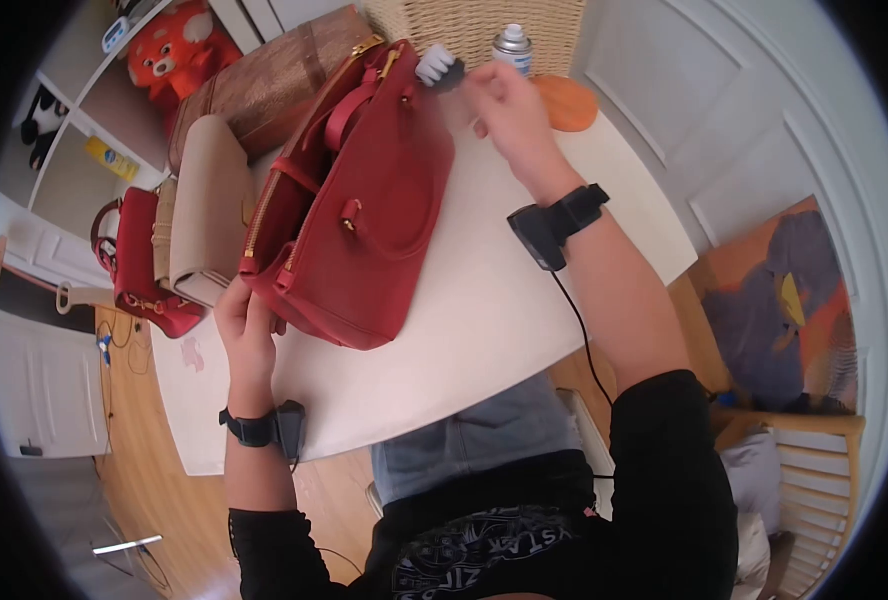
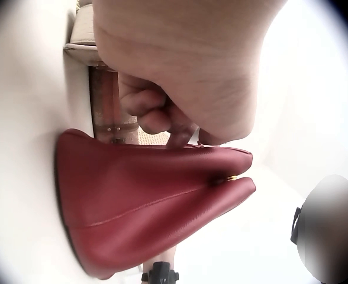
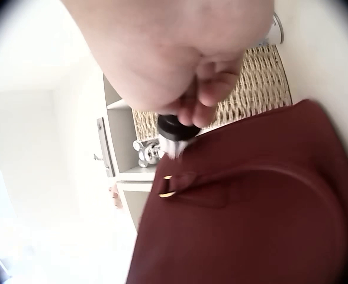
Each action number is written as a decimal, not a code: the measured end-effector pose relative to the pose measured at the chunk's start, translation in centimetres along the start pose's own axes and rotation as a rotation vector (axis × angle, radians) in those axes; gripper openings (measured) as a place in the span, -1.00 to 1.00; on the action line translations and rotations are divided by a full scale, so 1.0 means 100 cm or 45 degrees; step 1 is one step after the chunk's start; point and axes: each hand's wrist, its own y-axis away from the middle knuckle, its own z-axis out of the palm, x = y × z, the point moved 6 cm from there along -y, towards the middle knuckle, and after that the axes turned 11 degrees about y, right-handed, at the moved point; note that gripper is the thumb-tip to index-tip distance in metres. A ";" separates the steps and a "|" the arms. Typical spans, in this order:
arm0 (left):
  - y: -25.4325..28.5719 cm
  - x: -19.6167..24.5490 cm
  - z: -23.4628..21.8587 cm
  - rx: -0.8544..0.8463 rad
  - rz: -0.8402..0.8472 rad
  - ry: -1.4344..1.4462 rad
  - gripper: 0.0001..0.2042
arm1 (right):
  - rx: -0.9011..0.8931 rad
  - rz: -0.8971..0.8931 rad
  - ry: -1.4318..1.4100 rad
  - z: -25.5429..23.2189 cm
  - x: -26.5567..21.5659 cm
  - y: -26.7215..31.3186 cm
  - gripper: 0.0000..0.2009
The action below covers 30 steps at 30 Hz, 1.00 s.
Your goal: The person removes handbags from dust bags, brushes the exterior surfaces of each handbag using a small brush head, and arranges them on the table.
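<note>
Head view shows us seated at a white surface (image 1: 484, 330) with a red handbag (image 1: 359, 210) lying on its side across the middle, its open zipped top turned toward the left edge. Our left hand (image 1: 247, 325) has its grip curled onto the bag's near corner; the left wrist view shows the fingers (image 2: 162, 112) bent over the red leather edge and pinning it down. Our right hand (image 1: 504, 105) is raised over the bag's far end, its grip pinched round a small brush (image 1: 440, 68) with a dark collar and pale bristles, the tip just at the handle hardware. From the right wrist view the brush (image 3: 175, 131) points down at the strap loop and its gold ring (image 3: 167, 184).

We judge the step in hand to be brushing the bag's upper end while the other hand steadies it. The next move calls for light strokes along the leather, with the left hold kept firm so the bag does not slide.

Toward the far edge stand a spray can (image 1: 512, 45) and an orange disc (image 1: 567, 103); a beige bag (image 1: 209, 205) and a smaller red bag (image 1: 142, 265) lie along the left edge.
</note>
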 end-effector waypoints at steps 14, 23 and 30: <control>-0.002 -0.002 -0.008 0.031 0.006 0.025 -0.74 | 0.011 0.168 0.075 -0.020 0.043 -0.002 -0.82; 0.000 0.001 -0.008 0.060 0.012 -0.050 -0.72 | -0.065 0.181 0.392 -0.015 0.053 0.001 -0.85; 0.000 -0.003 -0.008 0.011 -0.014 -0.031 -0.70 | -0.097 0.176 0.513 -0.011 0.067 0.007 -0.85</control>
